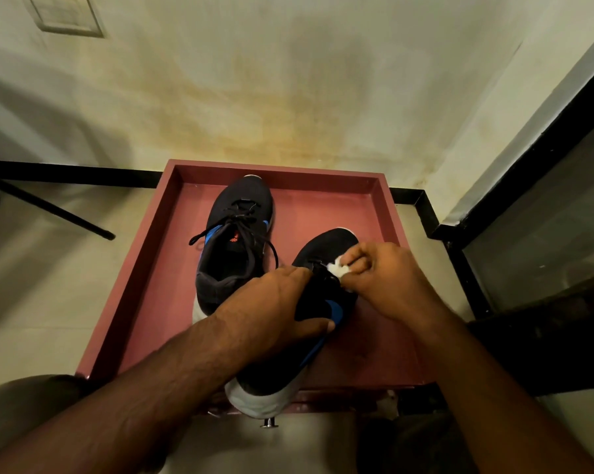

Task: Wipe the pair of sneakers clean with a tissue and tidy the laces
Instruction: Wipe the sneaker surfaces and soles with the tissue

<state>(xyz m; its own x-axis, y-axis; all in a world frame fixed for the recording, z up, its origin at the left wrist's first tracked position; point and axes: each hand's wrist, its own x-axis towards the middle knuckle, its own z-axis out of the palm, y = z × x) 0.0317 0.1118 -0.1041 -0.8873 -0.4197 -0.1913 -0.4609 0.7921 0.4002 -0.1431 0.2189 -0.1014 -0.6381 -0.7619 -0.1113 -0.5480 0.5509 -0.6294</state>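
Two black sneakers with blue side marks sit in a red tray (145, 268). The left sneaker (234, 241) lies toe away from me, its black laces loose and spilling over both sides. My left hand (275, 313) grips the right sneaker (326, 248) over its opening, thumb on the blue mark. That shoe's white heel hangs over the tray's near edge. My right hand (381, 271) pinches a small crumpled white tissue (336, 268) and presses it on the upper near the laces.
The tray stands on a pale floor against a stained wall. A black skirting line runs behind it. A dark glass panel with a black frame (514, 159) stands to the right. A thin black rod (56, 210) lies on the floor at left.
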